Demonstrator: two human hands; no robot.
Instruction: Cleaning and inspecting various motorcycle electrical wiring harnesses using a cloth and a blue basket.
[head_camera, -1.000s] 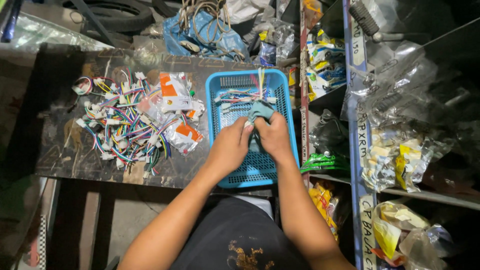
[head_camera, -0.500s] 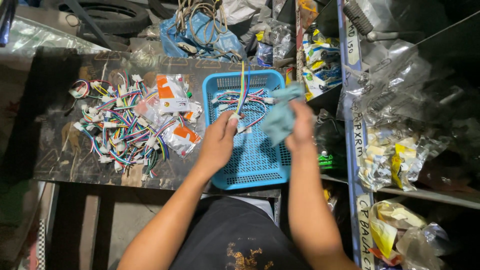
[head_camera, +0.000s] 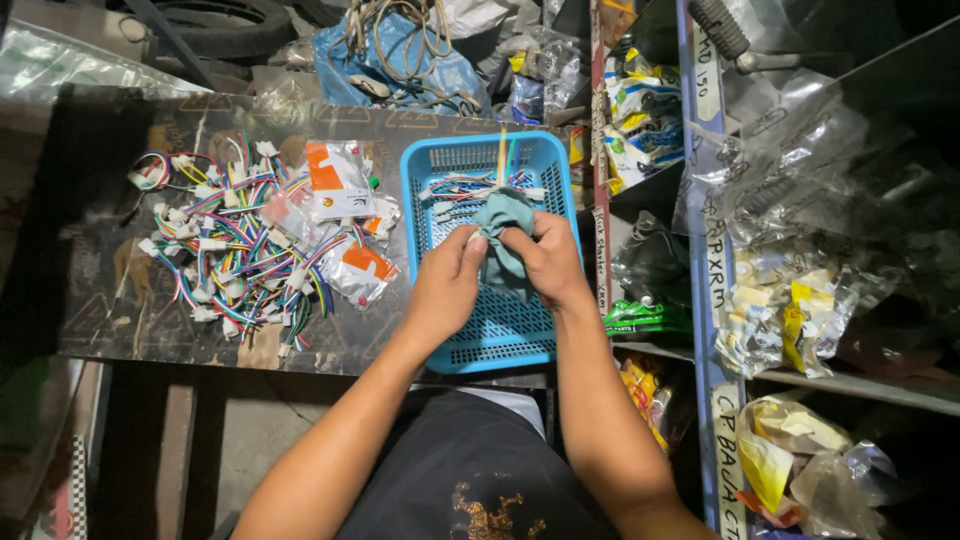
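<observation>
Here both hands are meeting over the blue plastic basket (head_camera: 455, 330), which is sitting on the dark tabletop (head_camera: 100, 320) straight in front of the person. The left hand (head_camera: 447, 282) is pinching one edge of a teal cloth (head_camera: 505, 232) between thumb and fingertips, and the right hand (head_camera: 545, 262) is closing on the other side of it, fingers curled over the fabric, so the cloth is bunching up between the two. Whether a wire is being held inside the cloth, I cannot tell.

Just beyond the hands, at the far end of the basket, a small bundle of coloured wire connectors (head_camera: 470, 186) is lying under the top of the cloth, with a yellow wire and a green one sticking up past the rim. Well to the left of the left hand, a loose pile of multicoloured wire harnesses (head_camera: 235, 255) is spreading across the tabletop, and orange-and-white plastic packets (head_camera: 340, 180) are lying on its near edge, between the pile and the basket. To the right of the right hand, shelves are holding clear plastic bags (head_camera: 790, 310) of small parts.
</observation>
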